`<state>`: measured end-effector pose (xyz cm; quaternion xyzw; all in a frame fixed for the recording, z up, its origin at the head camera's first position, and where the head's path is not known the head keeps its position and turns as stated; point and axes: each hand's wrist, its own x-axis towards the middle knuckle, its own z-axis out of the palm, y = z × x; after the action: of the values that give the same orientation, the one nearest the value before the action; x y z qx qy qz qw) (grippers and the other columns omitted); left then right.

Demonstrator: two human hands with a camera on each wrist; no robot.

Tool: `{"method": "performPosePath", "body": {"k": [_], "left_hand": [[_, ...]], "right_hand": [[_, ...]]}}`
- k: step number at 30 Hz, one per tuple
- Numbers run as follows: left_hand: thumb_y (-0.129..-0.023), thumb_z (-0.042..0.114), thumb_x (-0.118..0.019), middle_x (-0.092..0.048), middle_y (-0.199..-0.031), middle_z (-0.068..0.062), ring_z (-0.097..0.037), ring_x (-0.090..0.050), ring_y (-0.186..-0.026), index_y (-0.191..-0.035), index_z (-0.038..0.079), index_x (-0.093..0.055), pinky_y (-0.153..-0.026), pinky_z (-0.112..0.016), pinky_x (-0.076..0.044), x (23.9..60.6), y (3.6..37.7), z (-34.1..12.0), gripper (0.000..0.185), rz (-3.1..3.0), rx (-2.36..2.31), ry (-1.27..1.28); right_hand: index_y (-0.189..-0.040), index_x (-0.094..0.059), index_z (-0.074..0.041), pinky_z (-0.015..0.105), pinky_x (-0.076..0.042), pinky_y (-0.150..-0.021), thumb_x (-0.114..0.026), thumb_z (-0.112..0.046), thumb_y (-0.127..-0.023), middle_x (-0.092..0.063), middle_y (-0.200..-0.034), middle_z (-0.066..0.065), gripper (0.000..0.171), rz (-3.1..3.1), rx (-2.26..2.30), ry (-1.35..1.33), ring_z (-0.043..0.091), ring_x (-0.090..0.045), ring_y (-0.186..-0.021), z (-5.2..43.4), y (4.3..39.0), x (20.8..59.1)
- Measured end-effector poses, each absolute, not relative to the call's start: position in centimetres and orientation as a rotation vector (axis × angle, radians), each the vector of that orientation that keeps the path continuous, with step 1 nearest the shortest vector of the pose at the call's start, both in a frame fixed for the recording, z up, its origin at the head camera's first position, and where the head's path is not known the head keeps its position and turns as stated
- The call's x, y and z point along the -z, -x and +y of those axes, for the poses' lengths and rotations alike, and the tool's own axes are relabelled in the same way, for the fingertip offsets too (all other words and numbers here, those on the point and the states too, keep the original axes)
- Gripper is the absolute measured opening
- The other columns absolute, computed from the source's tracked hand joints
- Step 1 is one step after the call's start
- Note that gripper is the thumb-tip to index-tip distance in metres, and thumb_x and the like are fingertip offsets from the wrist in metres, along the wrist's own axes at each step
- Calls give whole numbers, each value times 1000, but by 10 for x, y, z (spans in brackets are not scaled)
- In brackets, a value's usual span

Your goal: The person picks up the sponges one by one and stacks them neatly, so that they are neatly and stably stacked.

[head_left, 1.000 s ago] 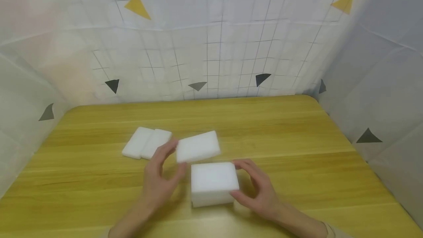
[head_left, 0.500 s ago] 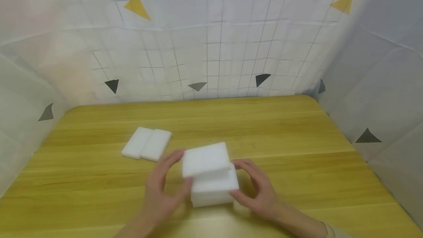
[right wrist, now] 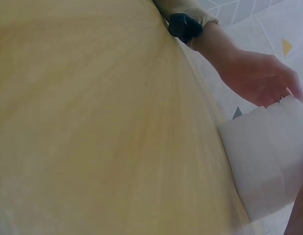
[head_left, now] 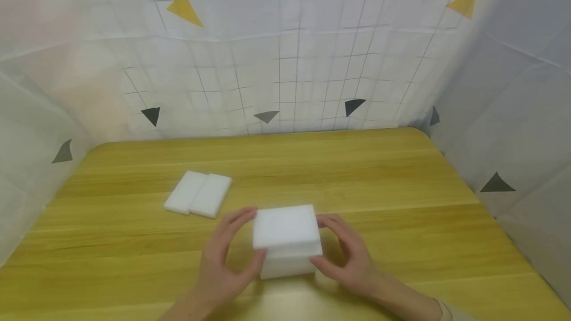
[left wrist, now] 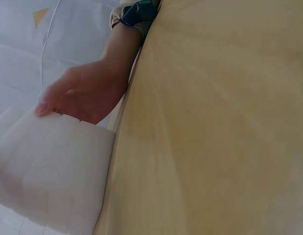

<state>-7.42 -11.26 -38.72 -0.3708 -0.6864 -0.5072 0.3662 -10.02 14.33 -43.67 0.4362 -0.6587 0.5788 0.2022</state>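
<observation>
Yellow wooden counter (head_left: 401, 202) carries a stack of white sponge blocks (head_left: 287, 241) between both hands. Left hand (head_left: 225, 261) and right hand (head_left: 352, 256) curl against opposite sides, apparently squaring it up; two loose sponge blocks (head_left: 198, 193) lie beyond the left hand.

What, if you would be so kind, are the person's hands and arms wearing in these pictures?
Both hands, the left hand and the right hand, are bare: no gloves or rings show. Each wrist carries a dark band with a beige sleeve cuff behind it; the band on the right wrist shows a teal tint. The forearms look uncovered up to the cuffs.
</observation>
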Motion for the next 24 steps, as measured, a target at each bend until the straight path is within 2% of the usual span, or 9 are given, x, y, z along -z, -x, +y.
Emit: {"method": "performPosePath", "body": {"k": [16, 24], "left_hand": [[-85, 14, -75, -62, -126, -23, -31, -60, -117, -121, -17, -58, -108, -27, -47, 397, 76, -112, 51, -1759, 1275, 998], [-87, 16, -74, -63, -125, -21, -28, -60, -117, -121, -16, -58, -108, -25, -46, 394, 71, -110, 49, -1775, 1294, 972]], "right_hand": [[-132, -51, 15, 23, -45, -107, -79, -5, -82, -59, -125, 20, 60, -1774, -1600, -1251, 19, -56, -117, 142, 102, 438], [-132, -52, 14, 24, -44, -108, -80, -2, -79, -60, -125, 20, 62, -1786, -1601, -1244, 20, -57, -117, 142, 101, 437]]}}
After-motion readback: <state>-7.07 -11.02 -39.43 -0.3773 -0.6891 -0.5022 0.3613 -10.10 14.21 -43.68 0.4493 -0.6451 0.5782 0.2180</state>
